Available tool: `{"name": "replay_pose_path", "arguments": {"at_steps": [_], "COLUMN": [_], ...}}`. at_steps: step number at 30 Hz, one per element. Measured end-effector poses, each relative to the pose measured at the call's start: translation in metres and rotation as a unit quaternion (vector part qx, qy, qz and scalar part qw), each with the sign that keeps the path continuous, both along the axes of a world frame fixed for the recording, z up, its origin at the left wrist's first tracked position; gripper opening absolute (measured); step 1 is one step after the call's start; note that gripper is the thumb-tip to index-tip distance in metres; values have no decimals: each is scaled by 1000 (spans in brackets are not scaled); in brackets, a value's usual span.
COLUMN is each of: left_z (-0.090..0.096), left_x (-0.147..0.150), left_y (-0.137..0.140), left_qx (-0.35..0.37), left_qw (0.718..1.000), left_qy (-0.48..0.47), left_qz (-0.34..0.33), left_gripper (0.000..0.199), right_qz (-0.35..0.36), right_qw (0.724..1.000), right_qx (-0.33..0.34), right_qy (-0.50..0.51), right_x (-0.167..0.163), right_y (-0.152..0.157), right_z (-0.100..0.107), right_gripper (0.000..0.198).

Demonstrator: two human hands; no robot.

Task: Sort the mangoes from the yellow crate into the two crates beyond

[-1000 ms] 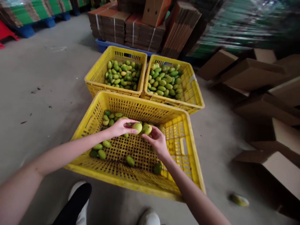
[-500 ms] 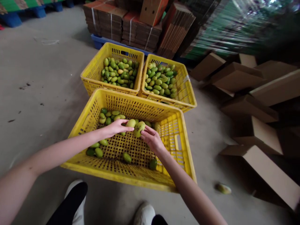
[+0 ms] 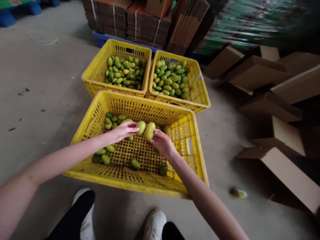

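**A fresh side turned up**

In the right hand (image 3: 163, 142), the right fruit (image 3: 149, 131) has rolled round: the dark-marked face of half a second ago is out of sight and a paler one shows, so another side is open to view. Fingers pinch it at its right edge. The left hand (image 3: 126, 129) pinches the left fruit (image 3: 141, 127), little changed. Both are held over the front crate (image 3: 125, 186), side by side; I cannot tell whether they touch. Loose fruit (image 3: 105, 159) lies below.
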State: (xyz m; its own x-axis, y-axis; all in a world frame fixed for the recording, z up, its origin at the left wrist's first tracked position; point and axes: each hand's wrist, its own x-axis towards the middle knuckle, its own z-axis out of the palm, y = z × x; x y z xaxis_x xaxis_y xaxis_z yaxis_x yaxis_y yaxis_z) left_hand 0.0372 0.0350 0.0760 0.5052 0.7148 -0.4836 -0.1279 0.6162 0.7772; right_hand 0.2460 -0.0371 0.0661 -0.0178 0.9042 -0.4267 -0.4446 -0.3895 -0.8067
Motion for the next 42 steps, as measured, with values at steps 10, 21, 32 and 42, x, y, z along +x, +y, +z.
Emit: {"name": "replay_pose_path", "arguments": {"at_steps": [10,21,32,42], "left_z": [6,21,28,32], "left_x": [2,-3,-6,-5], "left_y": [-4,-6,-8,-12], "left_qx": [-7,30,441,495], "left_qw": [996,979,867,842], "left_qy": [-21,-23,170,160], "left_qz": [-90,-198,-155,-139], "left_gripper": [30,51,45,39], "right_qz": [33,100,7,-17], "right_qw": [999,984,937,862], "right_qx": [31,87,209,327], "right_qy": [-3,-122,-281,-388], "right_x": [-12,-9,-12,-14], "right_y": [-2,-5,-8,-15], "right_z": [9,11,9,10], "right_gripper": [39,40,49,34]}}
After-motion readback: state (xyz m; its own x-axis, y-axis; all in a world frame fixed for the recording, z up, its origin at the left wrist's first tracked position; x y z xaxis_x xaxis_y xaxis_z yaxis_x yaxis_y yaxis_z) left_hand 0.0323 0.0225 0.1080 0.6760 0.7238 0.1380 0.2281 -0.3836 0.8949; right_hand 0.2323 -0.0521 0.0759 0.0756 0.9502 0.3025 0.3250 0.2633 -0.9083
